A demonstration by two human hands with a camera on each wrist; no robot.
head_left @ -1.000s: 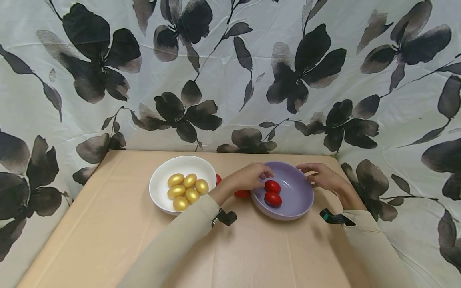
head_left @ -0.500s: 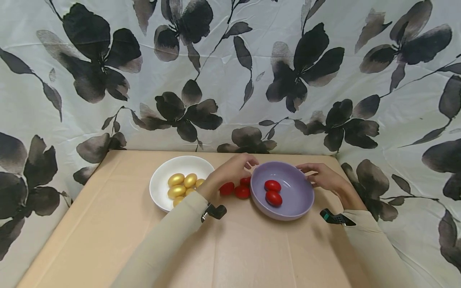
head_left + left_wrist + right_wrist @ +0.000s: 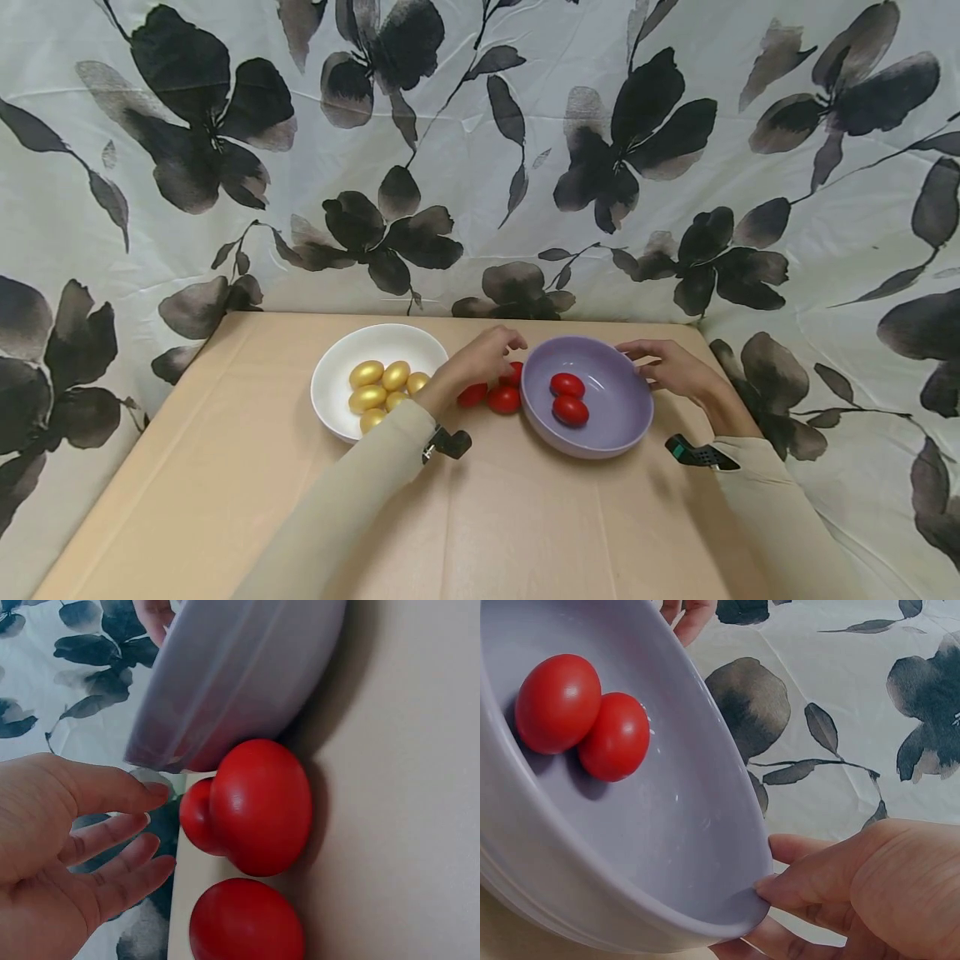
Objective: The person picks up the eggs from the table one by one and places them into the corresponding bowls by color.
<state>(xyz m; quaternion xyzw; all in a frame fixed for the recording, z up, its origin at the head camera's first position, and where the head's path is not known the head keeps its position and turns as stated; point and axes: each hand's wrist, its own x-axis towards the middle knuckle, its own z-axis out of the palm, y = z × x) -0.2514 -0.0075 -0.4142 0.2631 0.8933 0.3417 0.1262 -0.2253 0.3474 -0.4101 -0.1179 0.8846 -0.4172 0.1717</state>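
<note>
My left hand [image 3: 482, 360] hovers over several red eggs [image 3: 504, 400] that lie on the table between the two bowls. In the left wrist view its fingers are spread and hold nothing, just beside a red egg [image 3: 262, 806]. The purple bowl [image 3: 618, 408] has two red eggs [image 3: 559, 703] inside, side by side. At the bowl's right rim, my right hand [image 3: 675, 371] pinches the edge; in the right wrist view the thumb [image 3: 772, 889] lies at the rim with fingers outside and below.
A white bowl [image 3: 324, 392] holding several golden eggs [image 3: 367, 372] stands at the left, partly behind my left forearm. Floral cloth [image 3: 525, 167] hangs right behind the table's [image 3: 562, 517] back edge and along its right side.
My left hand has moved left, from over the purple bowl to above the loose red eggs, and lowered slightly. My right hand and both bowls stay in place.
</note>
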